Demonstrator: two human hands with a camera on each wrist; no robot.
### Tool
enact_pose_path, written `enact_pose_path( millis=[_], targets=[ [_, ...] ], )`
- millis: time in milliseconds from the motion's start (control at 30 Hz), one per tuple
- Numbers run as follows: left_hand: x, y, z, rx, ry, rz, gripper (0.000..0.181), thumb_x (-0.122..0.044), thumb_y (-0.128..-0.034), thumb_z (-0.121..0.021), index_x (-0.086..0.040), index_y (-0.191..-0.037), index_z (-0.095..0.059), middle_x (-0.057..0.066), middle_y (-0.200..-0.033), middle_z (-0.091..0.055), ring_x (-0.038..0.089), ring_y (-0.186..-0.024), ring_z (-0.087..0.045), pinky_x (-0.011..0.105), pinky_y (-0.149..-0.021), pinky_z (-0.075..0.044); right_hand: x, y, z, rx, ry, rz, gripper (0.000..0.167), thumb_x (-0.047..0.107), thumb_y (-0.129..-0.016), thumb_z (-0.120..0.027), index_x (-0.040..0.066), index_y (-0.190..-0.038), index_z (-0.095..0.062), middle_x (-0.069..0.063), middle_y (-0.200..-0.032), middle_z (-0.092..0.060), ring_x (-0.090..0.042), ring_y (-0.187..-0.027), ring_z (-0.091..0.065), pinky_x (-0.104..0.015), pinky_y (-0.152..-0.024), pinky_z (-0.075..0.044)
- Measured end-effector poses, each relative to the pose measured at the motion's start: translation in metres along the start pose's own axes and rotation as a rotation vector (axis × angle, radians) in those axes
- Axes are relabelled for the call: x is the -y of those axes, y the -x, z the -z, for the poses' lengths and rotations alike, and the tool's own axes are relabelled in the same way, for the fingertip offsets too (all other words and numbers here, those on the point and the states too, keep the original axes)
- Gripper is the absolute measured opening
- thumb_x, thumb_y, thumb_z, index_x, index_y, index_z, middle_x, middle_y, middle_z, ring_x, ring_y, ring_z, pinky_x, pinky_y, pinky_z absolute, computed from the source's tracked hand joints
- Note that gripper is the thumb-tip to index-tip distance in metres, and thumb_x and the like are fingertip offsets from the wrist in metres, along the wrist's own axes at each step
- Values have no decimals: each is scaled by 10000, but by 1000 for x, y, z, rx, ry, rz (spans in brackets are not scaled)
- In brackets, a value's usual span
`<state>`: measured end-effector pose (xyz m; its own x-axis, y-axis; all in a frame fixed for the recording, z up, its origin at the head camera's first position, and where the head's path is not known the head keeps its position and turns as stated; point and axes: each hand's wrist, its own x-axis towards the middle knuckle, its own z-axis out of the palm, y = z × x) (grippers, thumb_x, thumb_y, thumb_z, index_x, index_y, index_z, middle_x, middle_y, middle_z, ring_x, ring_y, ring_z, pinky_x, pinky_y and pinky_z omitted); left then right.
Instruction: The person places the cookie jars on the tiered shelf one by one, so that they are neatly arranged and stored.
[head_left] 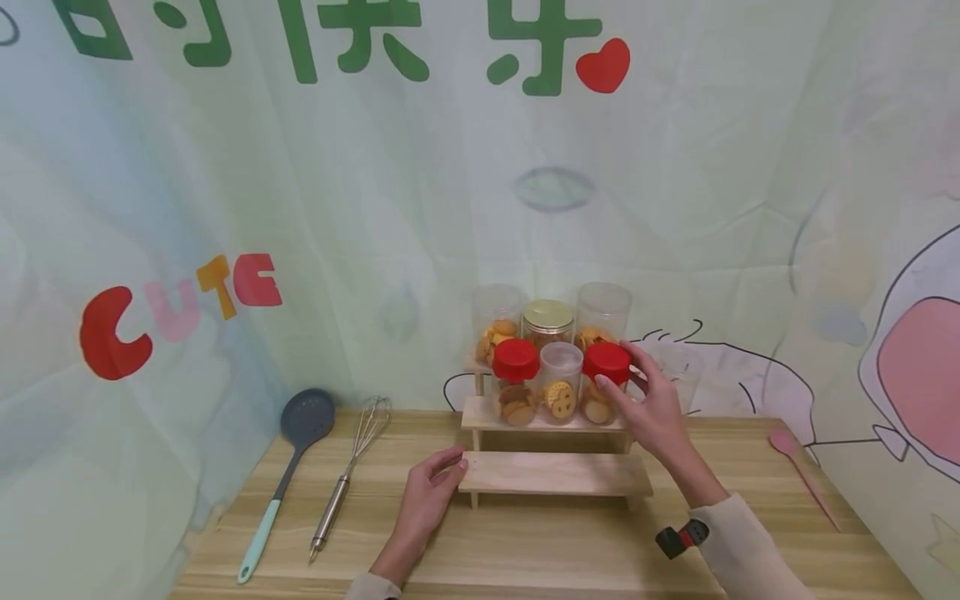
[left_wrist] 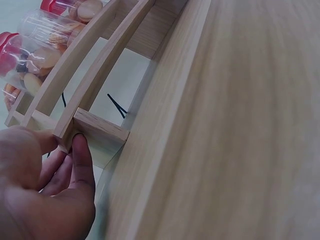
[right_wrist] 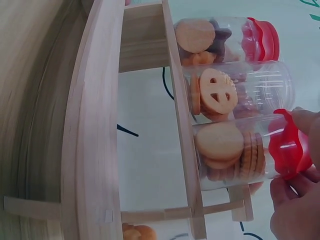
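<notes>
A three-step wooden stand (head_left: 555, 473) stands on the table with cookie jars on its upper two steps. My left hand (head_left: 429, 497) pinches the left end of the lowest step; in the left wrist view its thumb and fingers hold the board's corner (left_wrist: 64, 131). With my right hand (head_left: 654, 410) I grip the red lid (right_wrist: 290, 145) of the right-hand jar (right_wrist: 230, 150) on the middle step. Beside it stand a lidless clear jar (head_left: 561, 385) and another red-lidded jar (head_left: 516, 392). All three hold cookies.
On the top step, a jar with a pale gold lid (head_left: 548, 315) stands between two clear jars, left (head_left: 497, 302) and right (head_left: 604, 307). A slotted turner (head_left: 306, 417) and whisk (head_left: 351, 467) lie left; a pink spoon (head_left: 802, 475) lies right. A printed curtain (head_left: 375, 208) hangs behind.
</notes>
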<state>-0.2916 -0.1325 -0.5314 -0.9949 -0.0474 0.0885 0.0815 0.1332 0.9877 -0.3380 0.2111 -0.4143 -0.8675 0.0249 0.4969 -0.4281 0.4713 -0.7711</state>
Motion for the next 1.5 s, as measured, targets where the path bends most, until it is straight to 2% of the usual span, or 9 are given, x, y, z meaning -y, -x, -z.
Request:
enact_pose_path(
  millis=[100, 200, 300, 700, 867, 1000, 1100, 1300, 1500],
  targets=[
    [0, 0, 0, -2, -2, 9, 440, -243, -1068, -699, 0, -1432, -653, 225, -1462, -670, 388, -1334, -673, 405, -1071, -613, -3, 4, 5, 5, 21, -6, 780, 352, -1012, -786, 107, -1649, -408, -147, -1646, -511, -381, -1467, -554, -417, -1169, -528],
    [2, -1, -1, -1, -11, 2, 438, -251, -1068, -700, -7, -1429, -654, 216, -1454, -676, 381, -1341, -667, 423, -1098, -598, -10, 9, 14, -20, 45, -3, 741, 342, -1022, -775, 116, -1637, -429, -156, -1624, -540, -409, -1438, -586, -187, -1050, -566],
    [3, -1, -1, -4, 1, -9, 432, -238, -1063, -707, 1, -1419, -653, 215, -1435, -686, 370, -1341, -666, 420, -1115, -587, -19, 13, 25, -57, 61, 14, 675, 296, -1037, -758, 97, -1612, -465, -187, -1585, -575, -460, -1397, -609, -29, -929, -495],
    [3, -2, -1, -25, 50, -2, 435, -207, -1045, -733, 32, -1390, -619, 222, -1359, -710, 345, -1288, -688, 193, -953, -582, -46, 15, 62, -192, 146, 12, 563, 159, -1045, -733, 0, -1539, -514, -219, -1521, -610, -378, -1420, -563, 24, -1065, -368],
    [3, -1, -1, -25, 58, 7, 435, -204, -1048, -729, 29, -1396, -616, 215, -1364, -711, 344, -1305, -682, 193, -954, -588, -48, 13, 74, -246, 160, -34, 555, 177, -1042, -738, 19, -1532, -532, -209, -1526, -608, -367, -1433, -556, -31, -1106, -401],
    [2, -1, -1, -21, 66, -2, 435, -203, -1051, -726, 39, -1394, -612, 228, -1367, -708, 347, -1300, -682, 183, -910, -586, -50, 9, 79, -257, 163, -96, 575, 184, -1040, -738, 15, -1545, -521, -209, -1559, -582, -368, -1465, -527, -346, -1248, -467],
    [1, -1, -1, -21, 69, -1, 430, -199, -1049, -728, 37, -1391, -616, 229, -1367, -707, 343, -1296, -684, 179, -905, -586, -53, 5, 80, -234, 157, -139, 631, 228, -1049, -730, 9, -1581, -470, -237, -1602, -526, -412, -1499, -482, -600, -1238, -429],
    [2, -1, 0, -27, 62, 6, 412, -206, -1046, -732, 10, -1383, -636, 202, -1360, -717, 334, -1303, -682, 174, -951, -574, -61, -1, 79, -179, 130, -209, 769, 335, -1047, -733, 19, -1645, -365, -275, -1663, -432, -494, -1529, -426, -662, -1235, -407],
    [1, -1, -1, -13, 43, -13, 352, -217, -1065, -707, -16, -1352, -685, 193, -1393, -703, 328, -1324, -675, 276, -1049, -600, -66, -7, 74, -145, 108, -267, 864, 399, -1032, -747, 61, -1685, -294, -251, -1723, -358, -484, -1566, -381, -659, -1258, -389]
  ],
)
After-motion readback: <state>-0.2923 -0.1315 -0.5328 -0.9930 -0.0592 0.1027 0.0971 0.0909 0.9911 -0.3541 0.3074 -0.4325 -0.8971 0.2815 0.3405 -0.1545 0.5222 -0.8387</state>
